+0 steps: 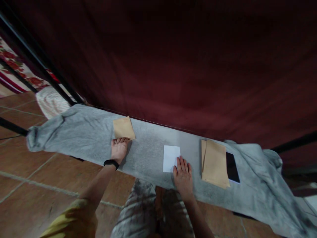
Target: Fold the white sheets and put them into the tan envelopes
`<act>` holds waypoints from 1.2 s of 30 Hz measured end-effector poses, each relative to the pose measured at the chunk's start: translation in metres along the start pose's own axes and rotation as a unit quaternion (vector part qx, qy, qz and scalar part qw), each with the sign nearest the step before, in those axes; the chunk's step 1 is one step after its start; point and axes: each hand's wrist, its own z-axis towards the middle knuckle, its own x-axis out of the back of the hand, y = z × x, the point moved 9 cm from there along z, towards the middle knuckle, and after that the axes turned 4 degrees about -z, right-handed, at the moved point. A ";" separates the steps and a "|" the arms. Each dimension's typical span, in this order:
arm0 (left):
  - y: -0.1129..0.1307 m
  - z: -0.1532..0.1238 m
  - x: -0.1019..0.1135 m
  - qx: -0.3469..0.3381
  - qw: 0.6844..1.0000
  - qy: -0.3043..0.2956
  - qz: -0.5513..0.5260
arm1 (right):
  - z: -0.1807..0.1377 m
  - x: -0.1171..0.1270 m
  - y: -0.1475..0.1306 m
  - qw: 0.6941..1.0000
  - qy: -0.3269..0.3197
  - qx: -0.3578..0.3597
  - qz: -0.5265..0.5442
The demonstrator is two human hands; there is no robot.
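Right hand lies flat, fingers spread, pinning the near corner of a white paper sheet; it grips nothing. Left hand, fingers extended, presses the near edge of a small tan envelope. Best to keep palms down so the thin sheets don't slide on the soft grey cloth. Right of them lies a stack of tan envelopes, flat and matte, overlapping a glossy dark phone. A maroon curtain hangs behind.
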 end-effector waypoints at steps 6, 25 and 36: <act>0.065 -0.036 0.012 -0.084 0.996 -0.009 0.021 | -0.003 0.004 0.001 0.999 0.026 0.010 0.018; 0.243 -0.160 0.016 -0.302 0.947 -0.059 -0.093 | -0.016 -0.014 -0.021 0.756 -0.096 -0.230 0.605; 0.239 -0.149 0.013 -0.373 0.920 -0.084 -0.090 | -0.010 -0.002 0.026 0.790 -0.079 -0.225 0.565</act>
